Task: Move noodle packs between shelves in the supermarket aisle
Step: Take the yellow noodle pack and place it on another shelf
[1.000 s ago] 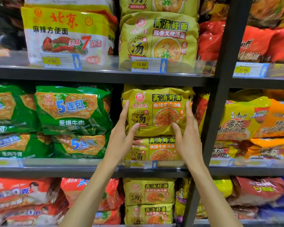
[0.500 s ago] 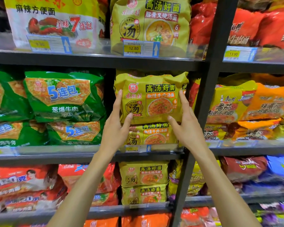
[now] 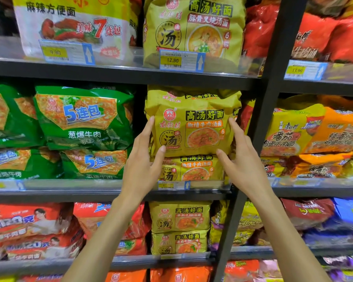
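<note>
Noodle pack (image 3: 192,129) – where is it rn?
> Yellow one, just left of the black upright post (image 3: 272,119), mid-shelf level. Upright, label facing cam, sits btw both hands.

L side?
> left hand (image 3: 140,163) is on the pack's edge farthest from the post. Four fingers (image 3: 146,129) straight, pressed together, laid flat along that edge, pointing up. Thumb (image 3: 159,154) is spread away from them, tip on the pack front near the bottom corner.

R side?
> right hand (image 3: 244,161) is btw pack and post, mirror pose. Its fingers are straight and together along the edge nearest the post. Thumb is splayed, tip at the pack's bottom edge. Neither hand curls round anything; it's a flat clamp from both sides.

Lifted or sitting?
> Can't tell. Bottom edge overlaps a second yellow pack (image 3: 192,169) right under it, same design, also just left of the post. Contact vs gap isn't visible. A third yellow pack (image 3: 192,94) is behind and above it, top crumpled under the shelf board.

Neighbours?
> Green 5-packs (image 3: 82,119) well left of the post, stacked two high. Orange/yellow packs (image 3: 306,131) just right of the post. Price tag 12.80 (image 3: 180,60) up and left of the post, on the shelf edge above.
</note>
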